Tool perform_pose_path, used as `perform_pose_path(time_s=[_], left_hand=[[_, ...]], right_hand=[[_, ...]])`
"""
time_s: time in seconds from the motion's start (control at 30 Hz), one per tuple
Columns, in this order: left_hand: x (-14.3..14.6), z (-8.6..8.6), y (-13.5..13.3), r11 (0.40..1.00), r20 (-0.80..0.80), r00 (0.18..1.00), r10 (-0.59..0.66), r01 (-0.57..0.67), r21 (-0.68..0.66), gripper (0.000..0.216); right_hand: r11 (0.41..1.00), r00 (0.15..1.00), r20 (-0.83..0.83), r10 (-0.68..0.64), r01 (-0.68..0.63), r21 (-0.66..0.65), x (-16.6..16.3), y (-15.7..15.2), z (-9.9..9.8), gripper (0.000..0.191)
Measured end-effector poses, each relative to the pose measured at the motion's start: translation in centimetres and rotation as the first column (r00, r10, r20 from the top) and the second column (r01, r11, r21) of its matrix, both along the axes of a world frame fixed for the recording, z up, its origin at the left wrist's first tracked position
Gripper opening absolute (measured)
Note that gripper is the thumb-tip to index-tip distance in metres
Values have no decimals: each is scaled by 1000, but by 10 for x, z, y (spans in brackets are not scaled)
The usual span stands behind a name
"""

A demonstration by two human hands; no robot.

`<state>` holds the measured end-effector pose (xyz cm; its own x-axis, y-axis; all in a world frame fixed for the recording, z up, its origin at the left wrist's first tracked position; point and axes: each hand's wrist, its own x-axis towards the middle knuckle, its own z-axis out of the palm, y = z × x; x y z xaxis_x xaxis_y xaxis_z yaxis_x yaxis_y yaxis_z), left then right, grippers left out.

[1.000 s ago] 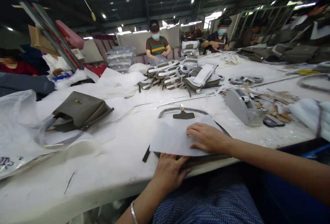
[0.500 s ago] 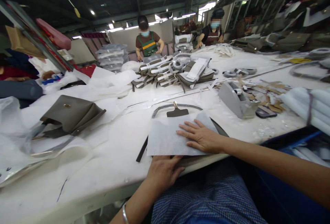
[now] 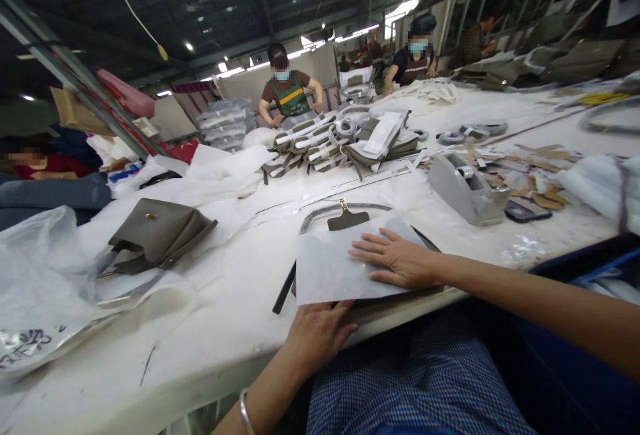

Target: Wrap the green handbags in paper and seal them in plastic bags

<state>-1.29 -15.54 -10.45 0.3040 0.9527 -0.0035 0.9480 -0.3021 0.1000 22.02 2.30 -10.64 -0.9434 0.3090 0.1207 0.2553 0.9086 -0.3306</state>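
A thin, white, four-sided sheet (image 3: 323, 271) of paper-like material is laid over a flat, olive-grey, leather-like bag (image 3: 426, 239), mostly hidden, near the front edge of the white-covered counter (image 3: 240, 288). On its right part, the sheet is covered by the right hand (image 3: 400, 260), palm down; this grip is spread. At the near edge of the sheet the left hand (image 3: 320, 331) is placed; its fingertips are partly hidden, so whether anything is pinched by this grip cannot be told.

Just beyond the sheet, an olive-grey tab with a gold-coloured metal piece (image 3: 349, 221) is seen, with a curved, grey-wrapped handle (image 3: 311, 216) around it. From the left side of the sheet a dark, narrow strap (image 3: 285, 288) is extended. Farther left of the sheet, an olive-grey flap bag (image 3: 163, 231) is laid. To the right, beyond the sheet, a grey tape dispenser (image 3: 465, 195) is placed, and well beyond the sheet, partly wrapped olive-grey bags (image 3: 330, 145) are heaped.
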Motion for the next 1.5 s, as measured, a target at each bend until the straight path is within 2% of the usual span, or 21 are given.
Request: perform_pose_path(time_s=[0.1, 0.2, 0.27, 0.37, 0.43, 0.5, 0.57, 0.67, 0.73, 0.8, 1.0, 1.5], left_hand=[[0, -3, 1, 1000, -3, 1000, -11, 11, 24, 53], [7, 5, -3, 997, -44, 999, -22, 25, 69, 57], [18, 21, -9, 991, -33, 998, -49, 53, 123, 53], [38, 54, -11, 982, 135, 986, -100, 75, 174, 27], [47, 72, 1, 983, 238, 966, -103, 62, 174, 20], [47, 77, 23, 987, 256, 963, -87, 48, 153, 22], [37, 69, 49, 992, 209, 975, -80, 57, 111, 30], [16, 41, 76, 998, 149, 987, -64, 59, 39, 46], [4, 23, 80, 998, 180, 982, -53, 47, 36, 51], [-1, 13, 77, 998, 231, 972, -53, 40, 58, 51], [3, 14, 72, 999, 280, 960, -26, 16, 36, 46], [2, 12, 72, 999, 277, 961, -22, 11, 40, 47]], right_hand=[[1000, 1000, 14, 16, -16, -3, 1, 2, 0, 58], [1000, 999, 28, 20, -20, 9, 1, 2, -1, 55], [1000, 999, 28, 21, -21, 14, 1, 2, -1, 55], [1000, 1000, 14, 8, -9, 21, 1, 1, -2, 55], [1000, 1000, 5, -2, 2, 28, 1, 0, -3, 55], [999, 1000, -3, -2, 2, 34, 0, 0, -5, 55], [999, 1000, -14, -2, 2, 37, 0, 0, -6, 57], [999, 999, -43, -27, 27, 20, 2, 1, -8, 61], [999, 996, -81, -47, 47, -5, 4, 0, -8, 62], [999, 990, -129, -49, 45, -30, 7, -1, -7, 59], [999, 988, -157, -10, 4, -38, 11, -3, -6, 44], [998, 988, -138, 70, -70, 2, 10, -1, -7, 35]])
